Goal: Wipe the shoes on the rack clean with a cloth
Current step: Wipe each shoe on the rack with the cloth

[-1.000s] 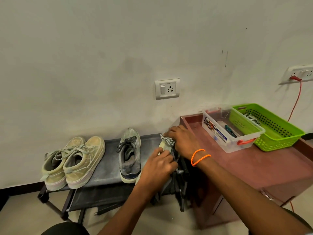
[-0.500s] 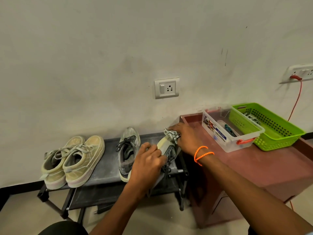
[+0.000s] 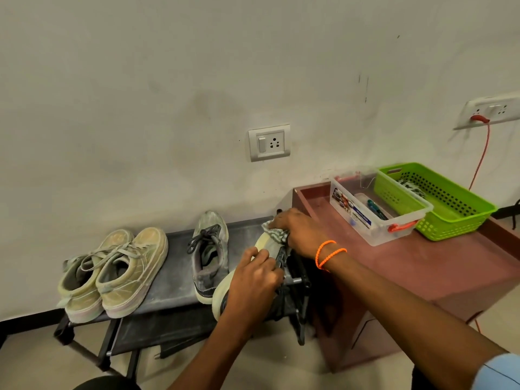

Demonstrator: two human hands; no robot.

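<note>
Right then, I had one shoe point(image 3: 263, 246) tipped on its side at the right end of the rack point(image 3: 180, 280). My left hand point(image 3: 254, 280) was curled round the middle of it, a tight grip, so it could not roll. My right hand point(image 3: 299, 232) pinched the cloth point(image 3: 274, 235) and pressed it on the toe.

I think the shoe was light and a bit stiff at the sole, but soft on top, so it would squash if I pushed hard. The middle looked like the best place to hold it, where my fingers could wrap round. The cloth was soft and floppy, so I had to bunch it up or it would slip out.

A grey shoe point(image 3: 209, 254) with dark laces sat just beside my left hand. A dusty pale pair point(image 3: 118, 270) stood near the left end of the rack, touching each other. They looked like they were not wiped yet.

To the right was a brown table point(image 3: 422, 274), very near my right wrist. A clear box point(image 3: 380, 209) and a green basket point(image 3: 439, 201) sat on it, touching. I could have bumped the table edge if I rubbed too far that way.
</note>
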